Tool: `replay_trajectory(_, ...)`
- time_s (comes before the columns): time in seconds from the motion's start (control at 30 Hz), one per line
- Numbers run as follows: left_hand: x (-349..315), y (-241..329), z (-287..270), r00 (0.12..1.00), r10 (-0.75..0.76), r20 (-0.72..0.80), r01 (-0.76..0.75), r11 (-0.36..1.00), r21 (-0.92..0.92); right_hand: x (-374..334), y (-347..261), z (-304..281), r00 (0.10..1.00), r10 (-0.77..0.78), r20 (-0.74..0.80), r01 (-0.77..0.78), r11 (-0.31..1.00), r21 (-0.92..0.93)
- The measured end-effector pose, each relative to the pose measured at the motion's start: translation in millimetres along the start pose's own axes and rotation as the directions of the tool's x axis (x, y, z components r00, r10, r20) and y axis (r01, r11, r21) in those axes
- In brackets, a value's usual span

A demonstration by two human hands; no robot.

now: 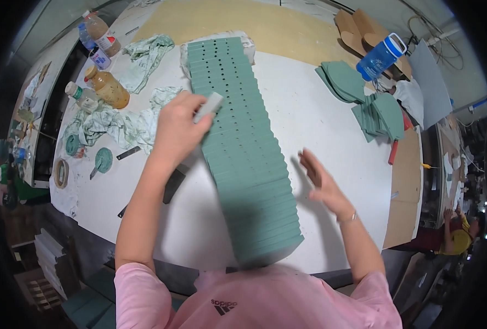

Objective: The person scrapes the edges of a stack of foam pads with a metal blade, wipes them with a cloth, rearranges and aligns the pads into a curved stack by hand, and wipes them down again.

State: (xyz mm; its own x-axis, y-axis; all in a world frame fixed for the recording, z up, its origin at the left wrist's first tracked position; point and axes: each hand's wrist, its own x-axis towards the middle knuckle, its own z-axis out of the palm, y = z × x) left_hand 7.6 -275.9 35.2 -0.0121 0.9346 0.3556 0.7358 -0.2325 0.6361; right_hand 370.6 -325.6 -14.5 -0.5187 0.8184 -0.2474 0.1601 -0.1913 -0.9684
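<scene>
A long row of overlapping green sheets [249, 148] runs down the middle of the white table [314, 241], its far half marked with lines of dark holes or dots. My left hand [182, 123] is closed around a small pale grey rectangular block [209, 105], held over the left side of the row. Whether the block touches the sheets I cannot tell. To the right of the row, my right hand [327, 185] hovers with fingers extended and nothing in it. A dark flat piece [173, 185] lies under my left forearm, partly hidden.
Stained cloths [117, 126], bottles [111, 88], a tape roll [61, 173] and a round green lid-like piece [104, 160] sit at left. At right are curved green pieces [342, 81], a blue bottle [381, 56] and a red-handled tool [393, 152]. Other people [460, 236] appear at both edges.
</scene>
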Motion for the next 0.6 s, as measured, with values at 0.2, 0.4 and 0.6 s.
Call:
replay_trajectory(0.2,-7.6,-3.5,-9.3,0.992,-0.112,0.057,0.085,0.931,0.356,-99.9,53.6,57.4,0.999,0.047,0.008,-0.047,0.999,0.021)
replay_trajectory(0.4,-26.7,59.7,46.0,0.983,0.146,0.113,-0.153,0.987,0.053,-95.1,54.2,103.5,0.990,0.122,-0.075,-0.096,0.954,0.285)
replay_trajectory(0.6,-66.0,29.5,-2.1,0.985,-0.047,0.165,0.004,0.968,0.251,-94.5,72.8,99.9,0.993,0.049,-0.105,-0.027,0.980,0.199)
